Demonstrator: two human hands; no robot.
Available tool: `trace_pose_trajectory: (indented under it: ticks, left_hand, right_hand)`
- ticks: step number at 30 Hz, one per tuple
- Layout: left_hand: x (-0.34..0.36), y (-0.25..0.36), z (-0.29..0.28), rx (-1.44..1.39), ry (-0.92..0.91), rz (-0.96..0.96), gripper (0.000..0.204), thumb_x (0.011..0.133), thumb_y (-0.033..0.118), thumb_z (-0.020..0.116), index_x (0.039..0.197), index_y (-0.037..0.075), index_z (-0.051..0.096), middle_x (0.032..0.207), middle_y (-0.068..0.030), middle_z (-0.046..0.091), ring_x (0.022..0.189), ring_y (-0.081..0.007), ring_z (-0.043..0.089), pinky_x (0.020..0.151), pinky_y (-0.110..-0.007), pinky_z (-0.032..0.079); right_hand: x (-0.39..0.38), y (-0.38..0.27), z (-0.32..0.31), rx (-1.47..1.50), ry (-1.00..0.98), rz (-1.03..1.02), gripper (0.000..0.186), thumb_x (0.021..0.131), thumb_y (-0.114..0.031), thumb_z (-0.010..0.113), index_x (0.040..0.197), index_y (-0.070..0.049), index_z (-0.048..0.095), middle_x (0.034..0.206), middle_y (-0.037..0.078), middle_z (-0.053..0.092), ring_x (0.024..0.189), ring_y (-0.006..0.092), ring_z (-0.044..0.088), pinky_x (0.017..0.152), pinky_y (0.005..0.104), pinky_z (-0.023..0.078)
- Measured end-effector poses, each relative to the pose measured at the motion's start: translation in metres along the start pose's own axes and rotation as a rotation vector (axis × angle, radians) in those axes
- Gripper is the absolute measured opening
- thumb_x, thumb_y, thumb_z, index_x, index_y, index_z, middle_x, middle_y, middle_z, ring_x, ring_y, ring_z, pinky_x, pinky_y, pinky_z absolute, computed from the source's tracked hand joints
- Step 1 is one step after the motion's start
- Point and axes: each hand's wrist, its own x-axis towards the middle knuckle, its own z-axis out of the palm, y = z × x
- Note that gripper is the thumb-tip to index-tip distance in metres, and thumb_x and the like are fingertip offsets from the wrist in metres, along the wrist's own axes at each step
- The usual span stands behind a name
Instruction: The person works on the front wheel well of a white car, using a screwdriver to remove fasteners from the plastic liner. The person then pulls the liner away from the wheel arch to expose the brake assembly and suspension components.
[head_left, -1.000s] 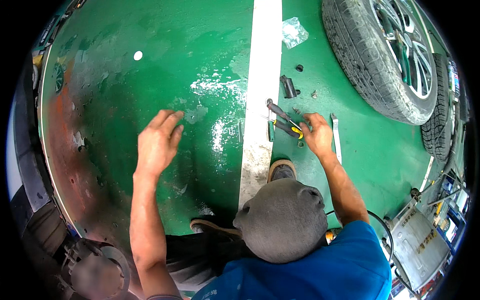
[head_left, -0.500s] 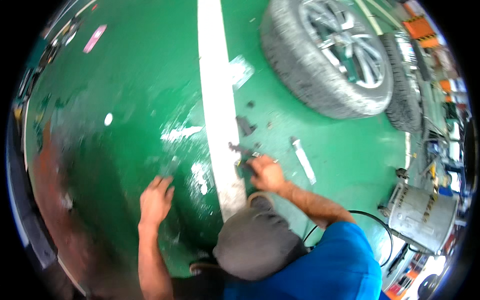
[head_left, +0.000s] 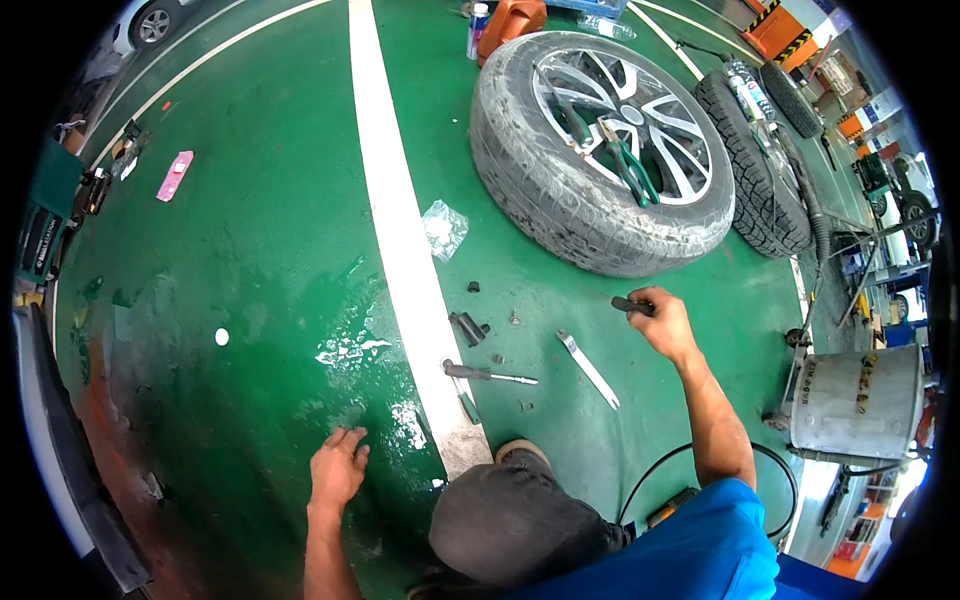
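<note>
My right hand (head_left: 662,325) is raised over the floor in front of a large wheel, closed around a short black piece (head_left: 632,306) whose kind I cannot make out. Low on the left, my left hand (head_left: 338,468) has its fingers curled toward the thumb. Whatever lies between them is hidden. A screwdriver (head_left: 485,374) with a dark handle lies across the white floor line, beside a small green-handled tool (head_left: 467,404). Right of it rests a flat pale metal strip (head_left: 588,370). Black plastic-looking pieces (head_left: 468,328) are scattered beyond the screwdriver.
The wheel (head_left: 520,190) lies tilted, with green-handled pliers (head_left: 630,168) on its rim. Another tire (head_left: 765,205) stands behind it. A clear plastic bag (head_left: 444,230) lies by the line. A black hose (head_left: 690,450) loops near a metal drum (head_left: 860,400) at right.
My right hand has moved away from the screwdriver, up and to the right, and now holds the black piece. My left hand has drawn back nearer to me. The view has shifted.
</note>
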Motion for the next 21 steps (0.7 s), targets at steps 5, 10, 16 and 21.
trace_pose_trajectory:
  ticks: [5, 10, 16, 21]
  left_hand:
    - [0.05, 0.042, -0.013, -0.075, 0.011, 0.075, 0.027, 0.085, 0.011, 0.069, 0.112, 0.006, 0.068, 0.103, -0.0157, 0.066, 0.094, -0.0394, 0.064, 0.083, -0.046, 0.052]
    - [0.166, 0.148, -0.033, -0.165, 0.16, 0.267, 0.028, 0.085, 0.011, 0.069, 0.112, 0.003, 0.068, 0.1, -0.0176, 0.067, 0.092, -0.0346, 0.067, 0.083, -0.04, 0.053]
    - [0.299, 0.286, -0.031, -0.373, 0.29, 0.536, 0.029, 0.086, 0.008, 0.068, 0.114, 0.0, 0.066, 0.1, -0.0152, 0.065, 0.093, -0.0293, 0.068, 0.082, -0.036, 0.053]
    - [0.372, 0.348, -0.014, -0.189, 0.379, 0.547, 0.033, 0.084, 0.01, 0.068, 0.116, 0.001, 0.065, 0.102, -0.0157, 0.064, 0.091, -0.0315, 0.066, 0.082, -0.039, 0.052]
  right_hand:
    - [0.023, -0.008, -0.009, 0.29, 0.083, -0.105, 0.05, 0.074, -0.009, 0.074, 0.122, 0.0, 0.063, 0.096, 0.012, 0.068, 0.091, 0.019, 0.065, 0.083, 0.0331, 0.051]
    - [0.103, -0.005, -0.044, 0.449, 0.532, -0.084, 0.042, 0.081, -0.015, 0.07, 0.117, 0.003, 0.059, 0.095, 0.006, 0.062, 0.09, 0.0133, 0.054, 0.081, 0.0283, 0.045]
    - [0.174, 0.061, -0.032, 0.456, 0.894, -0.04, 0.036, 0.088, -0.012, 0.069, 0.118, 0.005, 0.059, 0.102, 0.009, 0.065, 0.092, 0.0149, 0.057, 0.085, 0.0282, 0.046]
    - [0.168, 0.039, -0.036, 0.426, 0.811, 0.036, 0.038, 0.085, -0.015, 0.071, 0.116, 0.004, 0.06, 0.094, 0.013, 0.068, 0.084, 0.0184, 0.061, 0.08, 0.0324, 0.049]
